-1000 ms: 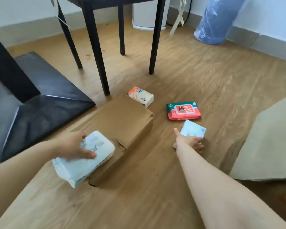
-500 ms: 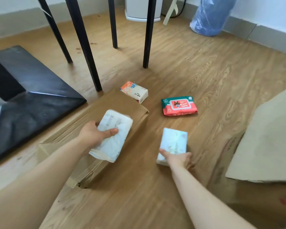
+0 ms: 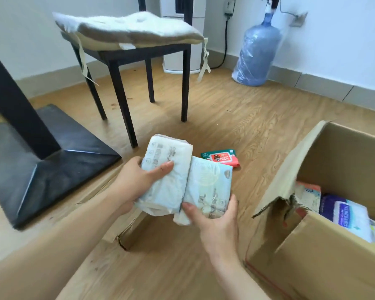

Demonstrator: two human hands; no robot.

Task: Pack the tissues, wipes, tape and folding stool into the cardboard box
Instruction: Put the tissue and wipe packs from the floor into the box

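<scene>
My left hand [image 3: 136, 182] grips a white tissue pack [image 3: 168, 169], held up above the floor. My right hand [image 3: 214, 221] grips a second, pale blue tissue pack [image 3: 210, 187], pressed side by side against the first. A red and green wipes pack [image 3: 222, 158] lies on the wood floor just beyond them. The open cardboard box [image 3: 325, 256] stands at the right with a torn flap, and several packs lie inside it [image 3: 351, 217]. A flat cardboard box [image 3: 126, 224] lies on the floor beneath my hands.
A dark chair [image 3: 126, 55] with a cream cushion stands ahead. A black table base [image 3: 41, 161] spreads across the floor at the left. A blue water bottle [image 3: 256, 50] wrapped in plastic and a white appliance [image 3: 180, 40] stand by the far wall.
Both hands lifted their tissue packs off the floor and the flat box and brought them together. The view tilted up and right, showing the open box; the small orange pack is out of sight.
</scene>
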